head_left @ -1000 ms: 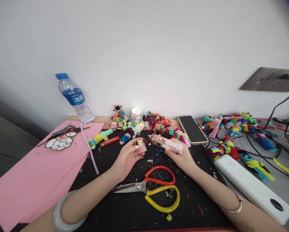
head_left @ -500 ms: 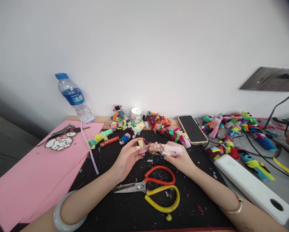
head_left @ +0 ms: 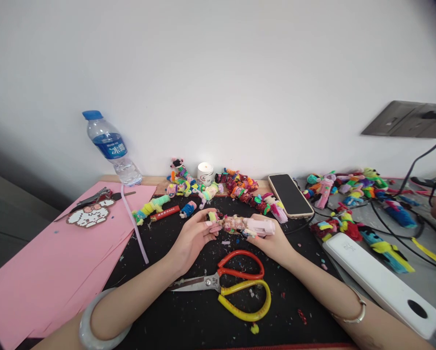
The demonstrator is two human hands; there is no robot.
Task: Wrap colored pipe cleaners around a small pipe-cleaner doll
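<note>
Pinching a fuzzy piece [head_left: 213,218] beyond the scissors [head_left: 213,281], likely light, soft and best held by its edges, the left hand [head_left: 189,239] faces the right hand [head_left: 273,244], which grips a stiff-looking pink tool [head_left: 254,225].

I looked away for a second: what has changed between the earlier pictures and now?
In the right hand, the pale pink tool has swung leftward, up to the small pink-and-yellow piece in the left hand. Both hands kept hold. Scissors, phone and bottle stayed put.
</note>
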